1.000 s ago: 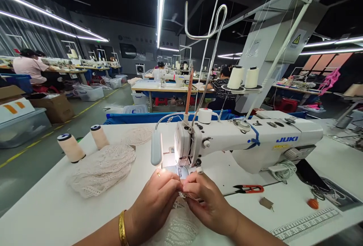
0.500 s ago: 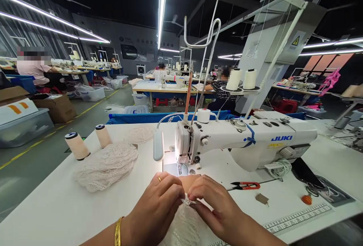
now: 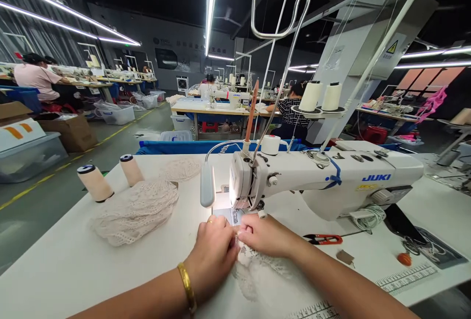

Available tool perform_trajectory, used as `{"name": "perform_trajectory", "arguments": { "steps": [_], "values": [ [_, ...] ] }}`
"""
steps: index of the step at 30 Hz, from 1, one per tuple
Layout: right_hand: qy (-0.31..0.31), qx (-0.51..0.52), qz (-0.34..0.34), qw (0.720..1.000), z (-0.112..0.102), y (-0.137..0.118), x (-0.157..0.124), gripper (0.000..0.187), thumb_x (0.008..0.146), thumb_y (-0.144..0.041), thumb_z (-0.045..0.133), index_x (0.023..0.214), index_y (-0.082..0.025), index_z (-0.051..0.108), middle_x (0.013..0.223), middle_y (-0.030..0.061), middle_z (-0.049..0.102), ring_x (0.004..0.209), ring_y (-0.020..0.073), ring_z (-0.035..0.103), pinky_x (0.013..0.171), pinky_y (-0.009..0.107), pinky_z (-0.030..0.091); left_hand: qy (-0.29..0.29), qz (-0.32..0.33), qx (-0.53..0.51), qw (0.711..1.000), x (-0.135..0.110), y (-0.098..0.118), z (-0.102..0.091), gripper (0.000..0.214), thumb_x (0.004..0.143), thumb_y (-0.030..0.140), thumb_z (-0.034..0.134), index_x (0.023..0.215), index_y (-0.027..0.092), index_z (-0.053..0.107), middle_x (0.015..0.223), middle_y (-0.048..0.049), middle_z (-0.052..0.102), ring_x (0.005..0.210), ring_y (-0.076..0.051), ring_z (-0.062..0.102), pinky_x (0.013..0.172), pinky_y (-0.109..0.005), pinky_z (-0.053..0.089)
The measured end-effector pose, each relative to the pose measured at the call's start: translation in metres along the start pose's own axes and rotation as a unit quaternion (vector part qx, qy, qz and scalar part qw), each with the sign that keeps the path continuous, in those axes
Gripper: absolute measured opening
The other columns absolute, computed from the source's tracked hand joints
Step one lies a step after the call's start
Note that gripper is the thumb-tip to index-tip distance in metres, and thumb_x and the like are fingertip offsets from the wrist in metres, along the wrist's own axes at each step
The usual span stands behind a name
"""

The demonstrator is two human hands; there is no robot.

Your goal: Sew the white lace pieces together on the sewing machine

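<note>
Both hands have gone forward since half a second ago, closer to the needle area (image 3: 235,217) of the sewing machine (image 3: 294,176), and the white lace (image 3: 250,256) that hung down between them now fans out beneath the right wrist. It lies just in front of the machine's needle, running from between the fingertips back toward the wearer and across the desk (image 3: 125,275). The left hand (image 3: 215,248) is curled, thumb and fingers apparently pinching the lace's near edge; its tips are partly hidden. The right hand (image 3: 267,235) is bunched with its knuckles up, gripping the lace beside the left fingertips, the two hands almost meeting.

The lace looks very light, limp and full of openings, so it should drape and crumple rather than hold a shape. It probably stretches out of line easily, and a fingernail or rough edge could snag the holes. The firmest hold would likely be a flat pinch on the denser border, close to the needle, with the loose length left slack.

Beyond the left hand, out to its side, sits a lace heap (image 3: 138,213); past the right hand lie red-handled snips (image 3: 326,239), and a ruler (image 3: 318,311) lies nearer the wearer, below the right forearm.
</note>
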State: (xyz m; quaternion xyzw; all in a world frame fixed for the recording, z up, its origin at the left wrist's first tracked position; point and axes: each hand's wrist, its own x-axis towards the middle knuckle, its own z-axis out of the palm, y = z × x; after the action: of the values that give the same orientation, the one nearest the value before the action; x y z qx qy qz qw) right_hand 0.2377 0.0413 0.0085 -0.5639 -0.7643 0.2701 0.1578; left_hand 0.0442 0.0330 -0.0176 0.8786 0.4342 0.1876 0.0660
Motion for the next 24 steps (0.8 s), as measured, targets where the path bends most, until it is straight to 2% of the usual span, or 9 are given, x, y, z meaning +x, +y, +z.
{"name": "perform_trajectory", "arguments": {
  "steps": [1, 3, 5, 7, 10, 13, 15, 19, 24],
  "values": [
    [0.008, -0.009, 0.003, 1.000, 0.004, 0.001, 0.006, 0.020, 0.085, -0.014, 0.066, 0.070, -0.022, 0.056, 0.066, -0.0047, 0.058, 0.062, 0.0132, 0.049, 0.053, 0.023, 0.030, 0.020, 0.015, 0.012, 1.000, 0.002, -0.004, 0.001, 0.013, 0.086, 0.010, 0.066, 0.083, 0.020, 0.059, 0.094, -0.0054, 0.066, 0.088, -0.027, 0.061, 0.076, -0.040, 0.050],
    [0.024, -0.027, 0.005, 0.999, 0.009, 0.002, 0.011, 0.022, 0.084, -0.013, 0.066, 0.068, -0.022, 0.053, 0.065, -0.0047, 0.057, 0.061, 0.0132, 0.047, 0.053, 0.023, 0.029, 0.065, 0.084, 0.035, 0.994, 0.004, -0.010, 0.001, 0.014, 0.085, 0.009, 0.069, 0.087, 0.020, 0.060, 0.096, -0.0051, 0.067, 0.086, -0.026, 0.060, 0.075, -0.038, 0.048],
    [0.042, -0.047, 0.000, 0.998, 0.010, 0.004, 0.009, 0.022, 0.086, -0.014, 0.067, 0.071, -0.023, 0.054, 0.067, -0.0042, 0.058, 0.062, 0.0138, 0.048, 0.055, 0.024, 0.030, 0.096, 0.170, 0.049, 0.979, 0.003, -0.016, 0.003, 0.016, 0.091, 0.008, 0.065, 0.084, 0.021, 0.059, 0.090, -0.0031, 0.067, 0.080, -0.023, 0.058, 0.073, -0.036, 0.046],
    [0.060, -0.066, -0.006, 0.996, 0.010, 0.005, 0.002, 0.019, 0.091, -0.018, 0.067, 0.077, -0.023, 0.056, 0.070, -0.0027, 0.060, 0.066, 0.0159, 0.052, 0.058, 0.025, 0.032, 0.104, 0.218, 0.046, 0.969, 0.001, -0.021, 0.006, 0.023, 0.099, 0.009, 0.058, 0.079, 0.020, 0.056, 0.084, -0.0013, 0.066, 0.074, -0.021, 0.056, 0.072, -0.036, 0.044],
    [0.110, -0.144, -0.047, 0.982, 0.012, 0.008, -0.014, 0.010, 0.097, -0.021, 0.063, 0.088, -0.024, 0.060, 0.079, 0.0025, 0.066, 0.072, 0.0220, 0.057, 0.062, 0.030, 0.034, 0.102, 0.217, 0.022, 0.971, 0.001, -0.026, 0.009, 0.027, 0.106, 0.013, 0.051, 0.080, 0.020, 0.057, 0.084, -0.0014, 0.067, 0.074, -0.021, 0.057, 0.072, -0.036, 0.044],
    [0.171, -0.239, -0.179, 0.939, 0.021, 0.012, -0.027, 0.016, 0.103, -0.016, 0.050, 0.093, -0.022, 0.062, 0.088, 0.0063, 0.068, 0.074, 0.0240, 0.058, 0.068, 0.035, 0.040, 0.105, 0.216, 0.012, 0.971, 0.003, -0.027, 0.010, 0.030, 0.108, 0.014, 0.047, 0.080, 0.020, 0.057, 0.085, -0.0020, 0.068, 0.074, -0.021, 0.058, 0.072, -0.037, 0.044],
    [0.185, -0.237, -0.247, 0.921, 0.029, 0.017, -0.028, 0.022, 0.104, -0.012, 0.045, 0.094, -0.021, 0.062, 0.090, 0.0059, 0.069, 0.076, 0.0231, 0.059, 0.071, 0.037, 0.043, 0.107, 0.214, 0.012, 0.971, 0.003, -0.026, 0.010, 0.031, 0.109, 0.015, 0.046, 0.081, 0.020, 0.058, 0.085, -0.0026, 0.069, 0.075, -0.022, 0.058, 0.072, -0.037, 0.044],
    [0.167, -0.187, -0.259, 0.933, 0.037, 0.026, -0.021, 0.021, 0.104, -0.009, 0.048, 0.097, -0.021, 0.063, 0.094, 0.0056, 0.070, 0.085, 0.0228, 0.063, 0.071, 0.035, 0.046, 0.096, 0.201, 0.016, 0.975, 0.002, -0.025, 0.009, 0.023, 0.107, 0.013, 0.050, 0.088, 0.020, 0.062, 0.089, -0.0038, 0.071, 0.078, -0.023, 0.062, 0.072, -0.039, 0.048],
    [0.160, -0.161, -0.255, 0.940, 0.030, 0.030, -0.014, 0.022, 0.103, -0.008, 0.049, 0.106, -0.023, 0.066, 0.108, 0.0070, 0.075, 0.096, 0.0233, 0.068, 0.080, 0.036, 0.053, 0.084, 0.182, 0.050, 0.978, 0.000, -0.022, 0.009, 0.010, 0.099, 0.012, 0.060, 0.094, 0.020, 0.064, 0.094, -0.0054, 0.072, 0.082, -0.026, 0.065, 0.074, -0.043, 0.053]
  ]
}}
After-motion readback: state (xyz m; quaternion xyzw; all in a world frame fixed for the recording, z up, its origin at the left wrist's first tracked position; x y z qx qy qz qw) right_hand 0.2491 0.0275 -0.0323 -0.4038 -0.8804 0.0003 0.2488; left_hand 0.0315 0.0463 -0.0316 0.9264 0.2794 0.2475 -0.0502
